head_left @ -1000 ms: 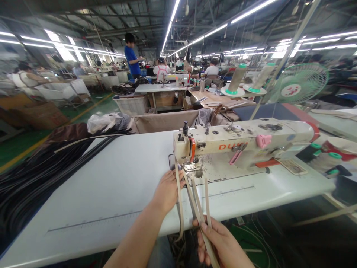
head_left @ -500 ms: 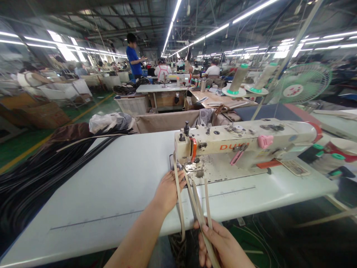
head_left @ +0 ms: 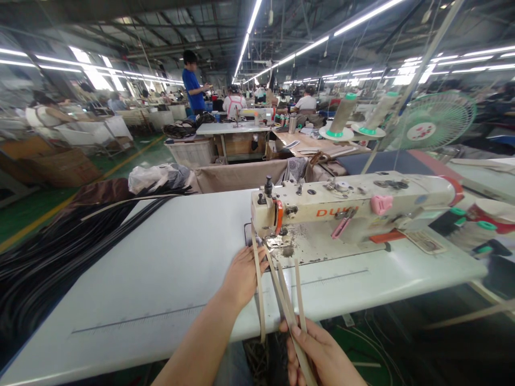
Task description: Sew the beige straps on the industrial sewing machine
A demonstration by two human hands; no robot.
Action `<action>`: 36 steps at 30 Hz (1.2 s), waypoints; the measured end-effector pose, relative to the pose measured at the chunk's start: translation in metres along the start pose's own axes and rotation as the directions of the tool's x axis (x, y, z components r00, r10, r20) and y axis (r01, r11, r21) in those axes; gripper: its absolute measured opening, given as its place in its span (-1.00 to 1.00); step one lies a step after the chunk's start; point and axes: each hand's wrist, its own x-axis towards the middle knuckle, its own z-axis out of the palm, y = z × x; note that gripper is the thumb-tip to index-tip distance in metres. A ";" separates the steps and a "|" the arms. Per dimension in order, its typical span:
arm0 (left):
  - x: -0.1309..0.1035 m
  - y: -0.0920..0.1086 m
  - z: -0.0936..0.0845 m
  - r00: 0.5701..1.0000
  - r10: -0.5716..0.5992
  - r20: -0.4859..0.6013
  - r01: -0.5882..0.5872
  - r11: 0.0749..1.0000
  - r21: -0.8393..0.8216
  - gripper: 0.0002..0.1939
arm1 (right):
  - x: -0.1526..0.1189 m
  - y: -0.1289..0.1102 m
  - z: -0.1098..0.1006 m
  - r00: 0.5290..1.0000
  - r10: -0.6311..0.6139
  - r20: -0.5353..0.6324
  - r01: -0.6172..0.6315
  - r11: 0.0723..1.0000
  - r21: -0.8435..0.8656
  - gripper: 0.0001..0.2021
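White laminate covers the table (head_left: pixel 153 268), which fills the middle of the frame from lower left to right. A heap of black straps (head_left: pixel 52 252) spills over its left edge. Right of centre stands the cream sewing machine (head_left: pixel 346 206), its needle end turned toward the person. Behind it, in the upper right, are two thread cones (head_left: pixel 341 115) and a green fan (head_left: pixel 430 120); other people work at tables in the upper middle.

Several tan strips (head_left: pixel 284 292) run from under the presser foot (head_left: pixel 276 241) down to the bottom centre and off the table's near edge. The left hand (head_left: pixel 243 276) lies flat on the table just left of the foot, its fingertips touching the leftmost strip, which it presses down and does not grip. The right hand (head_left: pixel 317 351), at the bottom edge, pinches the bundled strips between thumb and fingers, pulled taut toward the body.

The risks, as I judge them: the left fingertips sit close to the needle and could be caught if they creep inward; an uneven pull from the right hand could skew the strips under the foot; the loose leftmost strip could snag at the table edge.
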 end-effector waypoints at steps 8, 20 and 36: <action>0.001 0.000 -0.001 1.000 0.004 0.015 -0.004 1.000 0.015 -0.65 | 0.001 0.000 -0.001 1.000 -0.001 0.003 0.001 1.000 0.018 -0.48; -0.001 -0.004 0.005 1.000 0.027 -0.001 -0.027 0.999 0.047 -0.66 | 0.000 -0.001 -0.001 1.000 0.010 -0.004 -0.010 1.000 0.013 -0.41; 0.001 0.000 0.001 1.000 0.021 0.002 -0.021 0.999 0.039 -0.66 | 0.005 0.005 -0.008 1.000 -0.001 0.028 0.001 1.000 -0.010 -0.42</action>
